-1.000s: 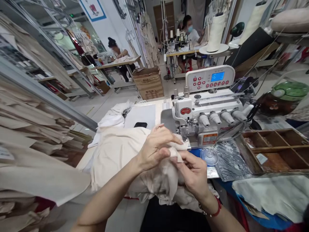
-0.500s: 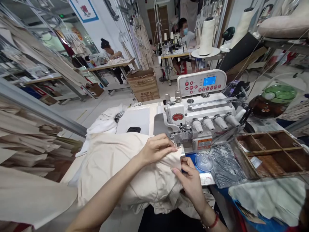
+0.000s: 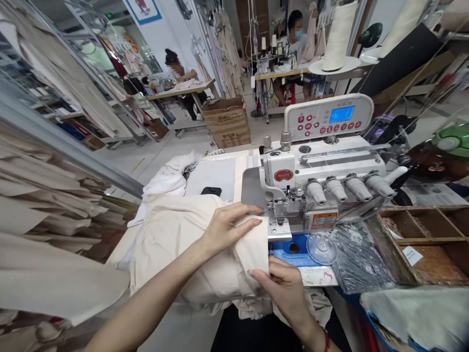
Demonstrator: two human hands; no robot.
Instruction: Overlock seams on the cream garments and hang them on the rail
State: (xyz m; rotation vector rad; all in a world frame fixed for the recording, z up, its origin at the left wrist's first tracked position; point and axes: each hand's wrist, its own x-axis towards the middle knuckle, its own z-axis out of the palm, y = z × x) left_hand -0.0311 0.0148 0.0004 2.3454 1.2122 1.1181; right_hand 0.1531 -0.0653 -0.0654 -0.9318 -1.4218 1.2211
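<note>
Cream fabric [image 3: 176, 230] lies bunched over the table's front edge and hangs down toward my lap. My left hand [image 3: 227, 227] rests on it, fingers stretched toward the sewing machine [image 3: 286, 166], thumb and forefinger apart near the cloth's upper corner. Lower down, my right hand [image 3: 286, 283] pinches the fabric's right edge, thumb on top and fingers underneath. That edge is beside the metal sewing plate [image 3: 276, 230], left of the presser foot and apart from it. A red bracelet circles my right wrist.
A dark phone [image 3: 211, 191] and white cloth [image 3: 164, 181] lie behind the fabric. Right of the machine bed are a clear round dish [image 3: 322, 249] and a wooden compartment box [image 3: 414, 244]. Thread cones [image 3: 339, 36] stand behind. Two people work at farther tables.
The fabric's edge has come away from the presser foot, leftward. My left thumb and forefinger have spread apart; my right hand still pinches the edge. The camera view has shifted slightly.
</note>
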